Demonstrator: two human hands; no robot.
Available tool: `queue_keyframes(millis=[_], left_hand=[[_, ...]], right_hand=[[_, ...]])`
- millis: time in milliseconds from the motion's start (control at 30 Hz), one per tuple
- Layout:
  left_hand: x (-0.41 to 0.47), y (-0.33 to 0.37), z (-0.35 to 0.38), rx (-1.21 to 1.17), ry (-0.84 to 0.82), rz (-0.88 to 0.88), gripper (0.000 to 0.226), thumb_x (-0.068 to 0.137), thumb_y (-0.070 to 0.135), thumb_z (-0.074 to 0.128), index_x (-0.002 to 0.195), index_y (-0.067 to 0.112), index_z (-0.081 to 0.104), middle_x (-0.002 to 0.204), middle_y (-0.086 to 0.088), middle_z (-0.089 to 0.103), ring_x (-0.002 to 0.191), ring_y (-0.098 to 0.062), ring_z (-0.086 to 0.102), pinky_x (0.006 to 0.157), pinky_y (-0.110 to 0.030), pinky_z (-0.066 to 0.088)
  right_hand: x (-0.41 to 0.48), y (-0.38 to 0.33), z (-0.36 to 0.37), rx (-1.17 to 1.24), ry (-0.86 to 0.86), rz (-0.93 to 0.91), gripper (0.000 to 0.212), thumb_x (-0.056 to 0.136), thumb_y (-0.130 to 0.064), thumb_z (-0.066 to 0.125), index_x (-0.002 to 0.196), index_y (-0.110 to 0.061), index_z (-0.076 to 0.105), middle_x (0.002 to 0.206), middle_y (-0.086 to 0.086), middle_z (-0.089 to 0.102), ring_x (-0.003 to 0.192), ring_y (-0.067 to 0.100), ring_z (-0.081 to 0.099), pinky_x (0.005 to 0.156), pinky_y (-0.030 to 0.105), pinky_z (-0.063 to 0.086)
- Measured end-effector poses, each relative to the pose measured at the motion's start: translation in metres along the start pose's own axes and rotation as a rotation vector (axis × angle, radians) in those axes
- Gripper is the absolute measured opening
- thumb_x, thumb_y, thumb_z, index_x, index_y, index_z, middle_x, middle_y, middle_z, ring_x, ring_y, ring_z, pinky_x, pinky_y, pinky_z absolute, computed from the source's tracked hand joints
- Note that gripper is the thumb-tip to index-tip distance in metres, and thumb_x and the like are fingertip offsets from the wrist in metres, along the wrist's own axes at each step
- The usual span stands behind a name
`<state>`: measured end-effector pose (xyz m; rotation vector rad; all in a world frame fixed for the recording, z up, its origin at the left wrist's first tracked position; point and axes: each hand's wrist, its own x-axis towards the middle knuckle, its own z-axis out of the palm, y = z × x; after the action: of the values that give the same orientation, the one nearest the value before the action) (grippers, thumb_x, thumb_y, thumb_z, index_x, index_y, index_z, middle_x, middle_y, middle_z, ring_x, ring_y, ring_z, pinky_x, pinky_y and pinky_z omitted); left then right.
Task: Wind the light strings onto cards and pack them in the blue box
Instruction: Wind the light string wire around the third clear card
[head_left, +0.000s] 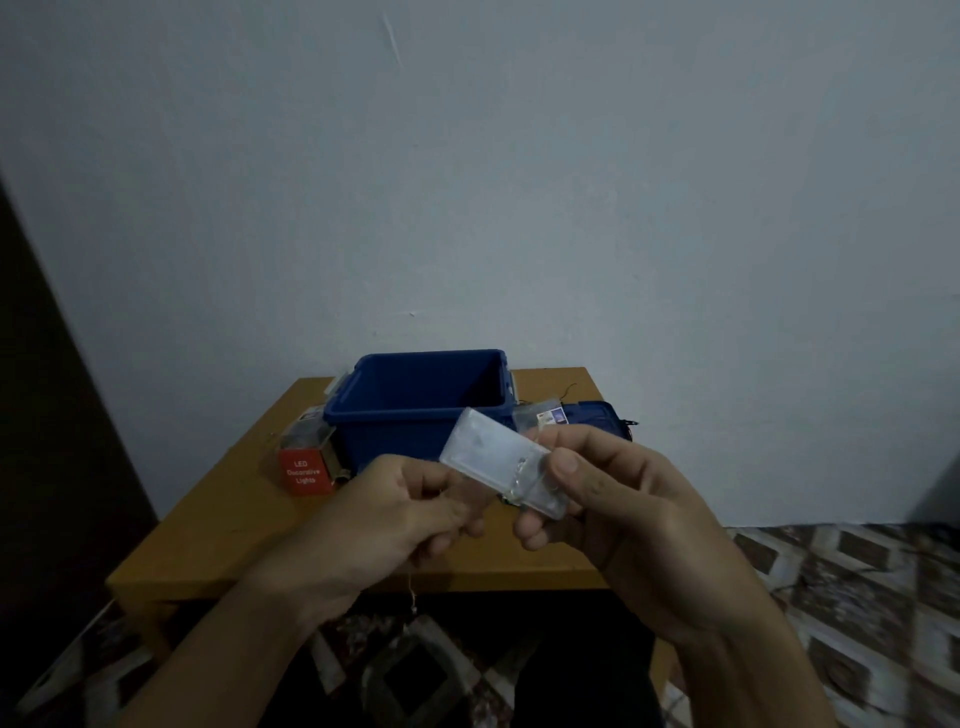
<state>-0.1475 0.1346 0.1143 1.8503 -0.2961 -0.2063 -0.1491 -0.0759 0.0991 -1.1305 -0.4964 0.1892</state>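
Observation:
My right hand (618, 514) grips a clear plastic card (488, 452) by its lower end, thumb on top, with a few turns of thin light string around it near the thumb. My left hand (400, 509) pinches the thin light string (413, 592), whose loose end hangs down below the table edge. Behind both hands the open blue box (374, 415) stands on the small wooden table (218, 525); its inside looks dark and I see nothing in it.
A red "LED Decorative Lights" package (304, 467) lies left of the box. To the right of the box are a clear packet (540, 418) and a dark blue pouch (597, 415). The wall is right behind the table; patterned floor lies to the right.

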Motion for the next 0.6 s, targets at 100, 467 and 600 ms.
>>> queue_keyframes(millis=[100,467,600], left_hand=[[0.001,0.002,-0.008,-0.15,-0.134,-0.072,0.023,0.081,0.037,0.077,0.084,0.014,0.078,0.067,-0.011,0.055,0.058,-0.024,0.045,0.061,-0.032,0.043],[0.007,0.034,-0.008,0.094,-0.003,-0.095,0.037,0.08,0.048,0.069,0.068,0.013,0.072,0.053,-0.002,0.039,0.046,-0.013,0.032,0.044,-0.021,0.028],[-0.002,0.04,0.003,0.406,0.166,0.079,0.031,0.095,0.039,0.06,0.075,0.021,0.077,0.049,0.012,0.051,0.046,0.001,0.047,0.054,-0.015,0.036]], right_hand=[[-0.005,-0.002,-0.002,-0.033,-0.118,0.028,0.027,0.087,-0.02,0.065,0.108,-0.004,0.071,0.096,0.018,0.068,0.07,0.023,0.064,0.066,0.029,0.057],[-0.006,-0.003,0.003,-0.726,-0.056,0.14,0.014,0.092,-0.04,0.064,0.098,-0.03,0.07,0.092,-0.005,0.069,0.077,0.008,0.065,0.075,0.031,0.058],[-0.003,0.003,0.008,-1.067,0.086,0.027,0.01,0.095,-0.044,0.059,0.104,-0.039,0.062,0.091,-0.015,0.064,0.083,-0.002,0.058,0.067,0.015,0.049]])
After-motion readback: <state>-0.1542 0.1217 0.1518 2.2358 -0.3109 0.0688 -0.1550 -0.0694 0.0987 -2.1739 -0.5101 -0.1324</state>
